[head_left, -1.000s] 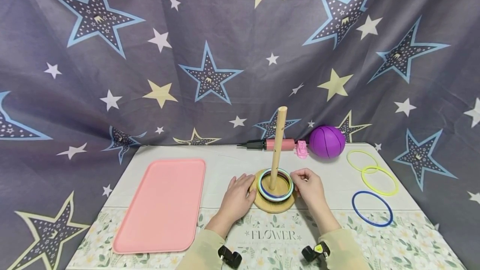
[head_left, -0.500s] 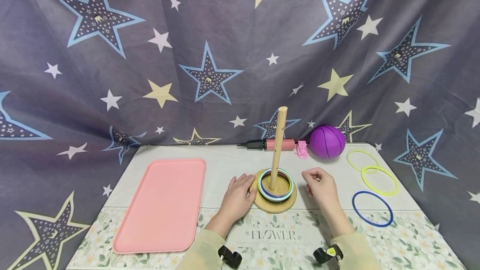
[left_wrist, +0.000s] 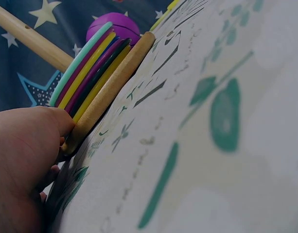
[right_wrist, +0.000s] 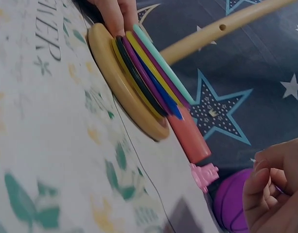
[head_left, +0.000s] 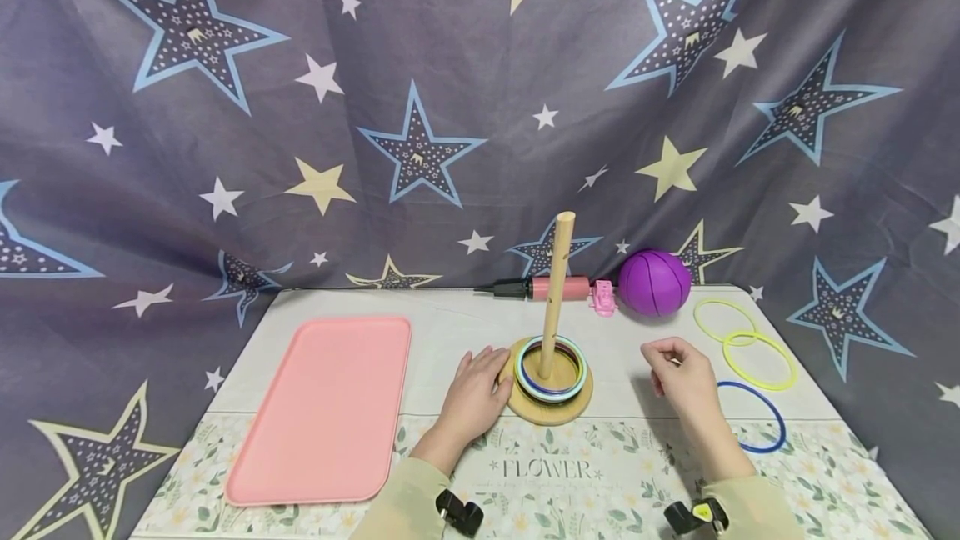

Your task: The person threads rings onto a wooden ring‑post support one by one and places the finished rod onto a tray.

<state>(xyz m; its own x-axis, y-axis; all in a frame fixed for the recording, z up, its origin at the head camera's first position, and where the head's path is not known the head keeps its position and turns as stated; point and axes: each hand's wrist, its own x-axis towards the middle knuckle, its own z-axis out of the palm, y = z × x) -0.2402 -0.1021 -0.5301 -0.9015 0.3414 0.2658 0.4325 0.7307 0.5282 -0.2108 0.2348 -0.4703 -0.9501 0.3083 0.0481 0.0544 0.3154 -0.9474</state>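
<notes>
A wooden ring-toss stand with a round base (head_left: 548, 413) and an upright peg (head_left: 557, 294) stands at mid-table. Several coloured rings (right_wrist: 153, 73) are stacked around the peg, a light-green one on top in the wrist views. My left hand (head_left: 474, 394) rests against the base's left edge, its fingers lying fairly straight; in the left wrist view, the thumb side (left_wrist: 29, 141) touches the rim beside the rings. Off to the stand's right, my right hand (head_left: 684, 375) hovers with fingers curled and nothing in them. A blue ring (head_left: 776, 419) lies on the table, partly hidden behind that forearm.
Two yellow rings (head_left: 759, 361) overlap at the right, farther back than the blue one. A purple ball (head_left: 654, 283), a small pink object (head_left: 603, 298) and a pink-and-black hand pump (head_left: 558, 288) line the back edge. A pink tray (head_left: 322, 411) lies left.
The right hand has left the side of the ring stack and moved rightward, now covering part of the blue ring. My left hand and the stand have stayed in place.
</notes>
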